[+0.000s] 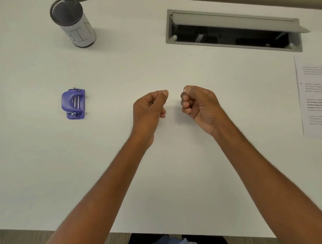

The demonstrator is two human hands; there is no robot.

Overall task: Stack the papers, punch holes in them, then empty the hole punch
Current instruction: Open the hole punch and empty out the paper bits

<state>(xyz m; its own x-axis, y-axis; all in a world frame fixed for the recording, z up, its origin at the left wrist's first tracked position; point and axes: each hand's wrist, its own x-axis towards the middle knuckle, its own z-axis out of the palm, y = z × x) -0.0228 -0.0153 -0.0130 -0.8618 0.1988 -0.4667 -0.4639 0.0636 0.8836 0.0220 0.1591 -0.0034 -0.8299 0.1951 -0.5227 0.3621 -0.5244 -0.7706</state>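
Observation:
A purple hole punch (73,104) sits upright on the white table, well left of my hands. Printed papers (313,96) lie at the right edge, partly cut off by the frame. A cylindrical mesh bin (72,22) with a paper label stands at the back left. My left hand (150,108) and my right hand (198,104) hover over the middle of the table, close together, both curled into loose fists. Neither hand holds anything that I can see.
A grey cable hatch (233,30) with its lid raised is set into the table at the back right. The table's front edge (50,229) runs near the bottom, with carpet below it.

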